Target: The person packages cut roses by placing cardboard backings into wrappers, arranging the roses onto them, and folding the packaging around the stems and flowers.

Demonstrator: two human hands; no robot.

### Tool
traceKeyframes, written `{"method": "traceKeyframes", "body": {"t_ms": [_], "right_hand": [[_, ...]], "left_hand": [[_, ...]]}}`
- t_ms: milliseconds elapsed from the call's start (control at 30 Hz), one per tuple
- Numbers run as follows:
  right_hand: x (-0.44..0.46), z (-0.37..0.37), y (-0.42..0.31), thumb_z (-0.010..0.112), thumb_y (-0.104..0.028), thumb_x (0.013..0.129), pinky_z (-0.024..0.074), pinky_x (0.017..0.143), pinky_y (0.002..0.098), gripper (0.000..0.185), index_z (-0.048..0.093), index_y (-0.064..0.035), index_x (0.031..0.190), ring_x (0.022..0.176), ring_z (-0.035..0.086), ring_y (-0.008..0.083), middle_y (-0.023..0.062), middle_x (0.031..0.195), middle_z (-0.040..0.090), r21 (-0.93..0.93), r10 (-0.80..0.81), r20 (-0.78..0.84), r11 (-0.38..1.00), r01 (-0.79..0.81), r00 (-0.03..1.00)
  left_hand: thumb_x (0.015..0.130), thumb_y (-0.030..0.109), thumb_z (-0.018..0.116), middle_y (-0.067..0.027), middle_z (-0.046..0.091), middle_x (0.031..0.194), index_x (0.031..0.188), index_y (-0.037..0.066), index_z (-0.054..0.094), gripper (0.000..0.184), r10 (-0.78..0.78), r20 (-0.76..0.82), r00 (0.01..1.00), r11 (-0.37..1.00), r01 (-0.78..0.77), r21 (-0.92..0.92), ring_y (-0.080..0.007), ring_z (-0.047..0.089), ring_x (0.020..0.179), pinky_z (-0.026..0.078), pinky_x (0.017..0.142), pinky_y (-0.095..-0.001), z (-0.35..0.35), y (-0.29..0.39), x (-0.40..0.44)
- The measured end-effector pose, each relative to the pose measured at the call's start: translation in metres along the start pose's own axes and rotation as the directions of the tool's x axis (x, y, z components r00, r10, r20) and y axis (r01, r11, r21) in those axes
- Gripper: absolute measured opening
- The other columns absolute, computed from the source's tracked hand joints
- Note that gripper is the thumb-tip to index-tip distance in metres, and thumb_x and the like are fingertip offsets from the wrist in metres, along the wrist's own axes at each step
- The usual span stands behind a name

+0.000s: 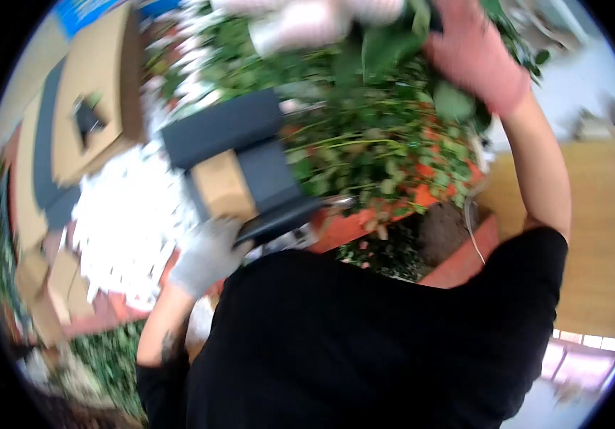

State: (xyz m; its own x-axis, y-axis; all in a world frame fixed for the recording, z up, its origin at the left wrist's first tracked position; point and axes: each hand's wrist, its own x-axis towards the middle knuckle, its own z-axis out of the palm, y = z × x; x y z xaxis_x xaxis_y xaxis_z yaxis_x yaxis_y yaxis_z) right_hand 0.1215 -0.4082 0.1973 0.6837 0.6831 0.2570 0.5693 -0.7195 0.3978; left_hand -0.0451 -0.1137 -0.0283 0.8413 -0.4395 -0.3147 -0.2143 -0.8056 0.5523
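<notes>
Dark folded sheet point(270, 170), tan panel point(223, 184), left hand point(209, 256) clasping edge, right hand point(476, 63) blurred, grip unclear

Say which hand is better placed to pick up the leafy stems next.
Probably the right: the right hand, in a pink glove, is out by the leafy stems, while the grey-gloved left hand is at the near edge of the dark folded sheet.

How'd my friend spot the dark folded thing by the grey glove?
Find the red table, then look between the white pile and the leafy stems. The dark folded thing lies there, the left hand at its near edge. Unlike the big brown box beyond the pile, it is mostly dark, with a tan patch inside.
</notes>
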Motion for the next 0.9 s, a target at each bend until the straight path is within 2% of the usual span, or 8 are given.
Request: {"method": "traceKeyframes", "body": {"t_ms": [133,200,267,400,533,600,800,900], "right_hand": [[-0.009,0.068,-0.113,0.056,-0.016,0.075,0.0450,0.088,0.0384,0.060,0.042,-0.0003,0.131,0.099,0.058,0.0309,0.0197,0.108,0.058,0.149,-0.356,0.325,0.934,0.324,0.876],[-0.015,0.110,-0.143,0.057,-0.017,0.075,0.0459,0.087,0.0385,0.057,0.044,-0.0005,0.129,0.098,0.058,0.0304,0.0176,0.104,0.059,0.337,-0.455,0.223,0.866,0.370,0.862],[-0.002,0.121,-0.170,0.057,-0.021,0.077,0.0390,0.100,0.0378,0.062,0.041,0.0004,0.133,0.116,0.052,0.0321,0.0245,0.125,0.052,0.460,-0.408,0.600,0.880,0.120,0.689],[-0.020,0.174,-0.205,0.065,-0.029,0.076,0.0413,0.095,0.0388,0.064,0.043,0.0002,0.129,0.111,0.052,0.0333,0.0207,0.119,0.053,0.514,-0.384,0.443,0.849,0.122,0.810],[-0.016,0.118,-0.198,0.068,-0.036,0.074,0.0406,0.094,0.0387,0.064,0.046,-0.0090,0.129,0.111,0.053,0.0279,0.0133,0.123,0.051,0.181,-0.313,0.648,0.949,0.259,0.695],[-0.024,0.122,-0.182,0.069,-0.034,0.073,0.0407,0.094,0.0386,0.061,0.050,-0.0143,0.127,0.111,0.053,0.0265,0.0091,0.123,0.052,0.206,-0.312,0.393,0.947,0.248,0.865],[-0.020,0.175,-0.170,0.069,-0.025,0.071,0.0425,0.094,0.0393,0.056,0.052,-0.0071,0.122,0.107,0.054,0.0298,0.0108,0.114,0.057,0.628,-0.321,0.336,0.777,0.043,0.886],[-0.009,0.161,-0.161,0.069,-0.026,0.072,0.0391,0.098,0.0373,0.055,0.052,-0.0080,0.121,0.107,0.054,0.0326,0.0135,0.109,0.060,0.882,-0.617,0.285,0.469,0.052,0.733]], "left_hand": [[0.082,0.035,0.058,-0.0140,0.064,0.098,0.104,0.004,0.062,0.038,0.037,-0.100,0.994,0.999,-0.034,0.033,-0.0294,0.060,0.098,0.047,0.085,-0.0390,0.015,-0.009,-0.001],[0.084,0.038,0.055,-0.0154,0.064,0.098,0.102,0.004,0.062,0.039,-0.018,0.029,0.999,1.000,0.018,0.006,-0.0295,0.061,0.098,0.047,0.086,-0.0395,0.009,-0.005,0.002],[0.082,0.037,0.058,-0.0153,0.066,0.088,0.089,0.003,0.064,0.035,-0.056,0.046,0.997,0.998,0.057,-0.014,-0.0288,0.063,0.091,0.048,0.081,-0.0405,0.008,-0.005,0.001],[0.082,0.040,0.058,-0.0158,0.065,0.089,0.090,0.002,0.064,0.039,-0.023,-0.020,1.000,0.998,0.022,-0.056,-0.0290,0.064,0.090,0.049,0.080,-0.0412,0.009,-0.008,-0.004],[0.082,0.044,0.058,-0.0172,0.064,0.094,0.095,0.002,0.063,0.045,-0.003,0.060,0.998,0.999,0.006,-0.053,-0.0297,0.063,0.093,0.048,0.082,-0.0411,0.009,-0.016,-0.002],[0.082,0.046,0.058,-0.0170,0.064,0.093,0.097,0.002,0.063,0.047,0.027,-0.089,0.996,0.997,-0.032,-0.065,-0.0296,0.063,0.093,0.048,0.083,-0.0406,0.012,-0.016,-0.004],[0.077,0.036,0.068,-0.0088,0.062,0.089,0.092,0.007,0.064,0.033,-0.074,-0.170,0.983,0.972,0.033,-0.232,-0.0299,0.060,0.090,0.048,0.077,-0.0388,-0.024,-0.025,-0.004],[0.071,0.033,0.074,-0.0084,0.058,0.091,0.100,0.009,0.063,0.039,0.006,-0.378,0.926,1.000,-0.013,-0.016,-0.0298,0.058,0.087,0.047,0.077,-0.0395,-0.017,-0.033,0.010]]}}
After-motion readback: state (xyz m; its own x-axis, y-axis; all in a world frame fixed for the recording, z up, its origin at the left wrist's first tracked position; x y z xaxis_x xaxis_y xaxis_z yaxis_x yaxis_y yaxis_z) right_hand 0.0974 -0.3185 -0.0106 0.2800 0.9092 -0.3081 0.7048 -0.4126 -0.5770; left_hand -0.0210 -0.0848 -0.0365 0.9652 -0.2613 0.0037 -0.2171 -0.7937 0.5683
